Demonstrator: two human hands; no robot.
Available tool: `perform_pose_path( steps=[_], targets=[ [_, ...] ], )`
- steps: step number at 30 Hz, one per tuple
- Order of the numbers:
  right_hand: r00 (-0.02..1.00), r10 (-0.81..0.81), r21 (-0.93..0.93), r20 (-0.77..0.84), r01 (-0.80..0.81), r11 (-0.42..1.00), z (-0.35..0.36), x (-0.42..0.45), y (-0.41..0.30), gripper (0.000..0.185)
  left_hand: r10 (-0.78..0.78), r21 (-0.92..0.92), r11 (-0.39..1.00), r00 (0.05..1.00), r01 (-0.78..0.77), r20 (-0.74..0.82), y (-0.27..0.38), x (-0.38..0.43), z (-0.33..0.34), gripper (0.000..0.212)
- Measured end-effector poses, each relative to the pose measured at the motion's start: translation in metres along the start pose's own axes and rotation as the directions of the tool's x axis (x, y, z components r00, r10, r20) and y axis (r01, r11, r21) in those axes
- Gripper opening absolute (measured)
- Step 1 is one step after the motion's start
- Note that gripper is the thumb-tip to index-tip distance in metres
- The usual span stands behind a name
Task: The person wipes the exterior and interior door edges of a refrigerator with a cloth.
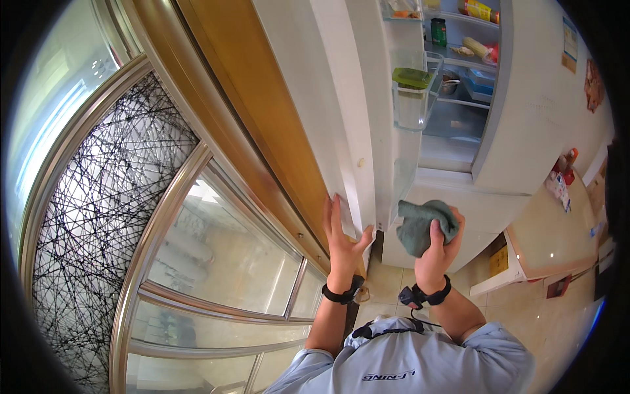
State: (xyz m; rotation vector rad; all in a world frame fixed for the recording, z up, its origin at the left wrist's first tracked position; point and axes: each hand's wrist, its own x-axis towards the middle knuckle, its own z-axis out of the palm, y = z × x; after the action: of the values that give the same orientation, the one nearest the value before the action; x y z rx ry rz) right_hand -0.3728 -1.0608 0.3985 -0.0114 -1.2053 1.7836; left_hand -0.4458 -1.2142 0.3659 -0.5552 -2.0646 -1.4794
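A crumpled grey-green cloth is gripped in my right hand, just beyond the lower inner edge of the open refrigerator door. My left hand is spread against the lower part of that door, fingers on its outer side and thumb near its edge. Clear shelves line the door's inside, and one door bin has a green-lidded container in it. Behind stands the white refrigerator, its upper compartment exposed.
Inside the refrigerator are a green jar, a metal pot and blue containers. Glass sliding doors with metal frames run along the left. A table stands at the right, with a plastic packet on it.
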Motion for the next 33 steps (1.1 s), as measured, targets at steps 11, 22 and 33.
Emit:
perform_pose_path(
  steps=[11, 22, 33],
  targets=[
    [0.806, -0.474, -0.336, 0.355, 0.583, 0.74, 0.057, 0.041, 0.006, 0.034, 0.174, 0.143, 0.978, 0.974, -0.152, -0.149, 0.017, -0.01, 0.022, 0.079],
    [0.729, -0.57, -0.394, 0.379, 0.685, 0.613, 0.091, 0.07, -0.024, 0.046, 0.151, 0.138, 0.983, 0.957, -0.119, -0.246, 0.006, -0.02, 0.025, 0.064],
    [0.717, -0.594, -0.303, 0.366, 0.695, 0.652, 0.106, 0.083, -0.028, 0.045, 0.081, 0.105, 0.993, 0.959, -0.054, -0.271, -0.008, -0.031, 0.037, 0.056]
  ],
)
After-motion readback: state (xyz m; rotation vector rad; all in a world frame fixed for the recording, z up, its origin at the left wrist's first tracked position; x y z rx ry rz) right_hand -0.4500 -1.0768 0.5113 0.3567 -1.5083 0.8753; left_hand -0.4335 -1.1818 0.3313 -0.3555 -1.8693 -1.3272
